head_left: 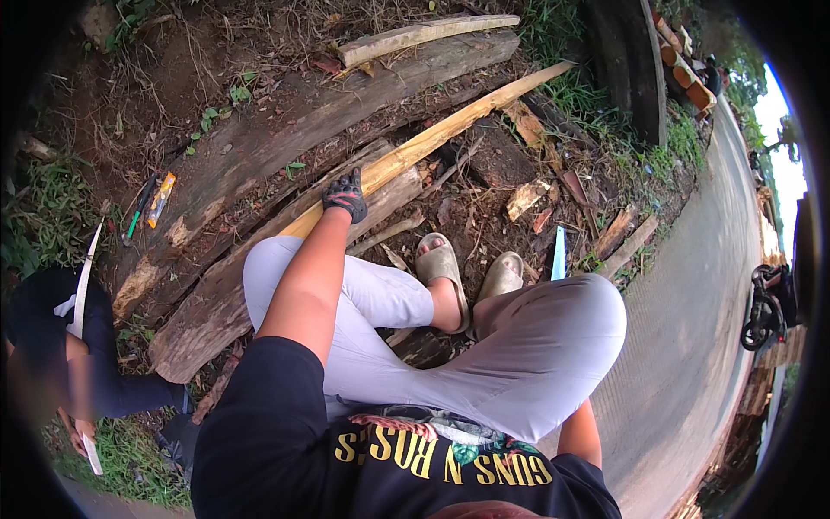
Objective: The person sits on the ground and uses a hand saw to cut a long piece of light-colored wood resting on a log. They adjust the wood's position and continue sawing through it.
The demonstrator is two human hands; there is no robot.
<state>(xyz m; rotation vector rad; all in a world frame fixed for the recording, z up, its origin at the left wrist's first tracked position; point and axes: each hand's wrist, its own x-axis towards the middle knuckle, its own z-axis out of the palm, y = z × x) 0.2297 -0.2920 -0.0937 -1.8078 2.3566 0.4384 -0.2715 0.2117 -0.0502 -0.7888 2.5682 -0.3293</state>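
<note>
Your gloved left hand (pixel 345 195) presses flat, fingers spread, on the plank (pixel 432 138); it's pale, long, rough-sawn; dark weathered logs (pixel 259 147) lie beside. Your right hand is hidden behind your leg; I cannot tell its state.

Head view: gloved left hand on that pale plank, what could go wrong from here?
1. The left hand presses on a pale plank lying across rough logs; it may slip or roll.
2. Feet in open sandals sit among wood scraps, so splinters are likely.
3. A second person crouches close beside the logs.
</note>
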